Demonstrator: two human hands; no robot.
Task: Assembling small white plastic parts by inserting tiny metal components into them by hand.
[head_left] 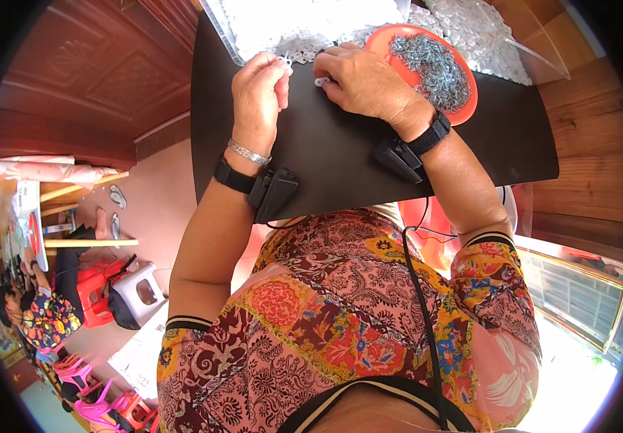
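My left hand (256, 94) is closed in a pinch at the far side of the dark table (311, 155). Between its thumb and fingers is a small white plastic piece (283, 64) with a thin metal bit showing at it. My right hand (369, 81) lies to the right with curled fingers. A second white plastic piece (321, 82) shows at its thumb and fingertips. Just right of that hand stands an orange plate (470, 101), with a heap of small grey metal nails (438, 72). Beyond both hands a clear tub (221, 32) holds many white plastic pieces (304, 22).
Bags of white pieces (481, 40) lie at the far right. Black devices (272, 193) are strapped to both wrists, and a black cable (416, 289) hangs over my shirt. Another person (41, 307) sits at the left near red and white stools (138, 292).
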